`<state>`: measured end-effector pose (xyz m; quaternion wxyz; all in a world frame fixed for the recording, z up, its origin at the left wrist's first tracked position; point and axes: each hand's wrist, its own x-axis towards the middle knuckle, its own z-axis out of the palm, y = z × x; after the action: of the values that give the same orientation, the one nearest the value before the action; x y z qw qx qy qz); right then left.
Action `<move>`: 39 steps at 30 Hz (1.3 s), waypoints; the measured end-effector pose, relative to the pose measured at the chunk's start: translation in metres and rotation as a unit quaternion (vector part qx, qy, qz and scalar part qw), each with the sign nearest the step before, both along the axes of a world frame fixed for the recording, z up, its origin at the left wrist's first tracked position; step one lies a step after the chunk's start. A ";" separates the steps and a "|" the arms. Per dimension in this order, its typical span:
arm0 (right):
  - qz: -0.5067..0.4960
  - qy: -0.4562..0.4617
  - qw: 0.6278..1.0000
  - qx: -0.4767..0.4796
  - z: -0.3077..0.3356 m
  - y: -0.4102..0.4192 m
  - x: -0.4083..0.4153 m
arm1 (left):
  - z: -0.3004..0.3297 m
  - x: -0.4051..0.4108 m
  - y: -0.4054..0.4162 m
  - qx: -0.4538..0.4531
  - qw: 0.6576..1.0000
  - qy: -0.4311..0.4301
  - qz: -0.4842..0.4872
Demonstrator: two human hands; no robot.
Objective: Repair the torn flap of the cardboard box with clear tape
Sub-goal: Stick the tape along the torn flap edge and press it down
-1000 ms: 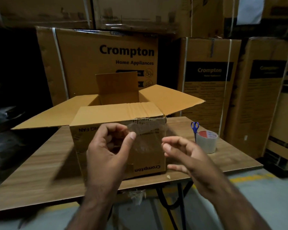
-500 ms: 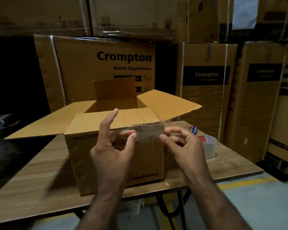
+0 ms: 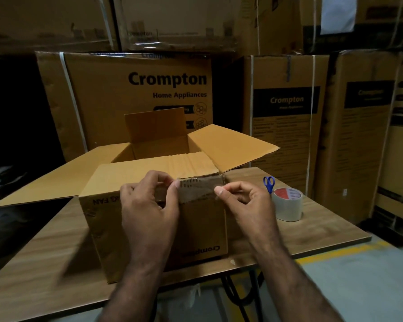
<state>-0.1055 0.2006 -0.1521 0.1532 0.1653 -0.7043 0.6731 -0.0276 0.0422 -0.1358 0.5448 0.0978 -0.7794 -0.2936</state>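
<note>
An open cardboard box stands on the wooden table, its near flap folded flat toward me. A strip of clear tape stretches across the front top edge near the box's right corner. My left hand pinches the strip's left end between thumb and fingers. My right hand pinches its right end. Whether the strip touches the cardboard is hard to tell. The tear itself is not clear under the tape.
A roll of clear tape sits on the table right of the box, with blue-handled scissors just behind it. Large stacked printed cartons fill the background. The table's near edge lies just below the box, with floor beyond.
Both hands have carried the tape strip forward and up, from in front of the box's face to its front top edge. The strip is now pulled straight between them.
</note>
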 end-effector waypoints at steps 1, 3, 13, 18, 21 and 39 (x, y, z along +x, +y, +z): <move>0.007 -0.004 1.000 -0.002 0.000 0.000 0.001 | 0.001 0.001 0.000 -0.018 1.000 0.001 0.012; 0.017 -0.009 1.000 -0.012 -0.001 0.000 0.002 | 0.004 0.001 -0.002 -0.037 0.999 0.001 0.029; 0.008 -0.028 0.999 -0.034 0.003 -0.006 -0.005 | 0.006 -0.004 -0.011 -0.033 0.998 -0.023 0.056; -0.012 -0.038 0.999 -0.036 0.005 -0.009 -0.007 | 0.007 -0.007 -0.012 -0.043 0.995 -0.037 0.083; -0.044 -0.043 0.998 -0.008 0.004 -0.009 -0.010 | 0.005 -0.010 -0.013 -0.052 0.994 -0.043 0.090; -0.125 0.091 0.987 0.039 0.000 -0.012 -0.006 | 0.002 -0.007 -0.016 -0.055 0.995 -0.027 0.078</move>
<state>-0.1113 0.1883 -0.1525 0.2935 0.1424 -0.7280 0.6031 -0.0350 0.0259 -0.1335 0.5492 0.1361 -0.7988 -0.2044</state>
